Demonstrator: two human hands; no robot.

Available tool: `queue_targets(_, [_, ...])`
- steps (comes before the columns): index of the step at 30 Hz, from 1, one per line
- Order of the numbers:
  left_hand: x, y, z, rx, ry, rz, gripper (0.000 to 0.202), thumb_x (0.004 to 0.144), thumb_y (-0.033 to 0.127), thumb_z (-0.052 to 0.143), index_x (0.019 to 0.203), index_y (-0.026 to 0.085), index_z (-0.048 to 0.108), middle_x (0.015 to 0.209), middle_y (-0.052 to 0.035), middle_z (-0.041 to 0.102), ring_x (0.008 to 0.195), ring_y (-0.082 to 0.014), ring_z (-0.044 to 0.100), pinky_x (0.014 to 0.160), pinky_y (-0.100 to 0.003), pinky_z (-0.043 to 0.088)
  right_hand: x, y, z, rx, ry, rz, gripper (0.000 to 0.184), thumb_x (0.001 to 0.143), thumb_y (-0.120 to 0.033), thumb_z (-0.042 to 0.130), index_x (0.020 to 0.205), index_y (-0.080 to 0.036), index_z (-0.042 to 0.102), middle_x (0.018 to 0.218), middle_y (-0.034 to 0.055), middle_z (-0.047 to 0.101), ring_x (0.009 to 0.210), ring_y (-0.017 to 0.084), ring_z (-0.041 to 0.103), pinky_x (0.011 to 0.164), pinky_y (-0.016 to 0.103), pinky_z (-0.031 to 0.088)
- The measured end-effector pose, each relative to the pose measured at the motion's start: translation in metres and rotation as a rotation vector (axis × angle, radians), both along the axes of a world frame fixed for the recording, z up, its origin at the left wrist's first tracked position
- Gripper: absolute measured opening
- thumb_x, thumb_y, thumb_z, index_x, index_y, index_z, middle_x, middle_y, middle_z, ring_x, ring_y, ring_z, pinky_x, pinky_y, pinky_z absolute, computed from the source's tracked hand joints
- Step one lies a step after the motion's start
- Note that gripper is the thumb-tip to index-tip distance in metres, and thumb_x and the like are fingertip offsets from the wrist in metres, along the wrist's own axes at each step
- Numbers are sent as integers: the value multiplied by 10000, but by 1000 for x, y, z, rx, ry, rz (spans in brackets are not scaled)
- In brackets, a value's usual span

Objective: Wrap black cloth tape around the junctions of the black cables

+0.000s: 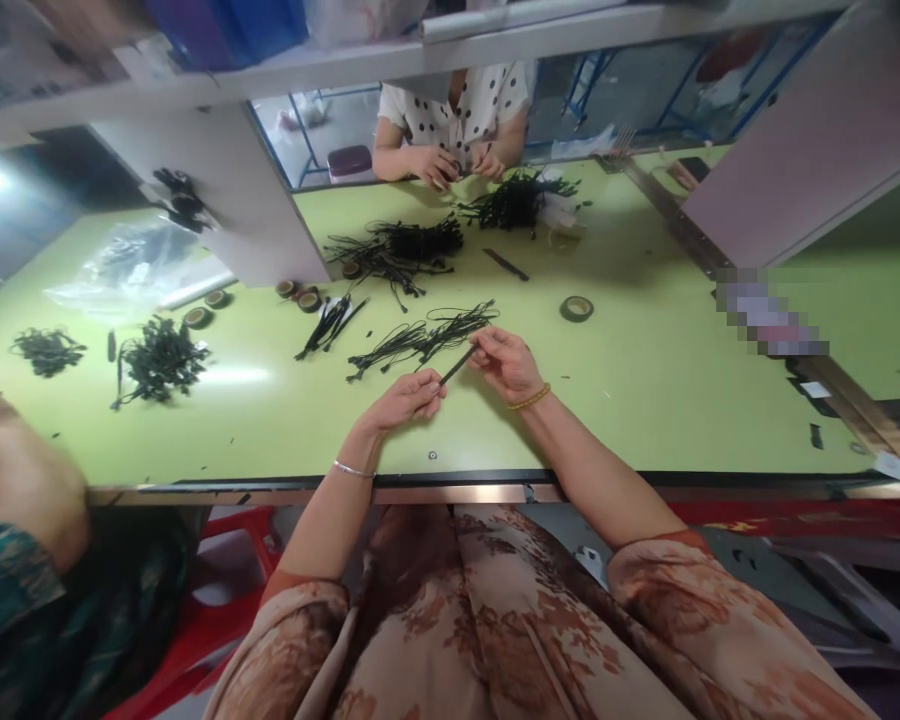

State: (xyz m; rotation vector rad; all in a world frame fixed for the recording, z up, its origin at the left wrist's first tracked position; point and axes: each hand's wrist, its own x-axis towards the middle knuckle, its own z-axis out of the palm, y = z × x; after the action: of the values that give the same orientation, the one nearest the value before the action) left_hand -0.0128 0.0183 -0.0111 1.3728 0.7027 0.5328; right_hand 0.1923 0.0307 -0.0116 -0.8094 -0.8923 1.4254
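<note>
A short black cable piece (459,364) is stretched between my two hands above the green table (645,390). My left hand (409,398) pinches its lower end with closed fingers. My right hand (506,362) grips the upper end, fingers curled round it. Just beyond my hands lies a loose bundle of thin black cables (420,340). A smaller black bunch (330,322) lies to its left.
A tape roll (576,308) lies right of the cables, more rolls (300,295) at left. Black cable piles (157,360) (401,248) (517,198) dot the table. A person in a dotted top (457,125) works opposite. Another person's arm (15,470) is at left. A metal rail (832,375) runs along the right.
</note>
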Motion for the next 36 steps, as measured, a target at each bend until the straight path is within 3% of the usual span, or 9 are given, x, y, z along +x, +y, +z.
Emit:
queue_targets(8, [6, -1, -1, 131, 76, 147, 447, 849, 603, 587, 863, 158, 548, 539, 52, 520, 448, -62, 356, 475, -205, 260, 5, 1, 1, -57, -33, 82, 382, 675, -494, 827, 859, -174, 729, 609, -44, 548, 540, 72, 479, 573, 239, 470])
queue_targets(14, [11, -5, -7, 503, 432, 338, 232, 940, 349, 460, 828, 184, 579, 582, 40, 505, 547, -107, 428, 590, -233, 327, 6, 2, -1, -73, -140, -2, 425, 618, -530, 844, 793, -160, 726, 611, -21, 595, 537, 71, 499, 534, 217, 435])
queue_targets(17, [13, -7, -9, 613, 572, 338, 214, 930, 308, 470, 807, 191, 600, 582, 34, 486, 566, -125, 422, 608, -252, 307, 9, 4, -3, -9, -240, -88, 414, 664, -559, 806, 757, -170, 701, 564, -33, 563, 505, 73, 469, 493, 219, 391])
queue_targets(22, [9, -9, 3, 561, 556, 267, 233, 918, 301, 469, 756, 188, 592, 592, 21, 522, 592, -131, 447, 613, -249, 327, 11, 5, -5, 40, -220, -122, 427, 723, -576, 765, 871, -178, 716, 627, -18, 604, 538, 89, 509, 526, 235, 427])
queue_targets(25, [-7, -2, 18, 519, 536, 390, 223, 896, 295, 475, 745, 181, 593, 602, 16, 549, 611, -132, 472, 620, -243, 359, 9, 7, -7, -5, -207, -148, 490, 740, -606, 736, 984, -182, 705, 653, -20, 629, 523, 84, 505, 516, 229, 425])
queue_targets(28, [-36, 18, 28, 548, 645, 613, 220, 881, 312, 489, 784, 172, 629, 647, -4, 600, 659, -147, 518, 637, -252, 380, 7, 8, -11, -41, -277, -148, 523, 732, -646, 716, 954, -172, 707, 622, -21, 628, 502, 80, 485, 489, 220, 404])
queue_targets(32, [-84, 57, 25, 513, 948, 803, 246, 886, 275, 468, 844, 155, 679, 783, -67, 684, 763, -197, 588, 712, -299, 414, 4, 8, -14, -19, -358, -118, 483, 739, -627, 711, 903, -174, 728, 600, -20, 628, 506, 87, 476, 488, 222, 390])
queue_targets(34, [-103, 72, 20, 462, 1065, 875, 275, 893, 296, 485, 990, 142, 691, 948, -117, 705, 869, -234, 614, 793, -341, 438, 3, 8, -13, -4, -372, -106, 445, 738, -596, 719, 871, -171, 729, 581, -24, 619, 502, 88, 464, 488, 227, 377])
queue_targets(36, [-112, 80, 17, 502, 1109, 924, 369, 865, 329, 555, 1160, 128, 650, 1196, -178, 635, 1018, -271, 600, 894, -383, 448, 3, 8, -13, -11, -369, -110, 410, 735, -558, 731, 860, -168, 728, 572, -30, 613, 500, 86, 457, 492, 229, 367])
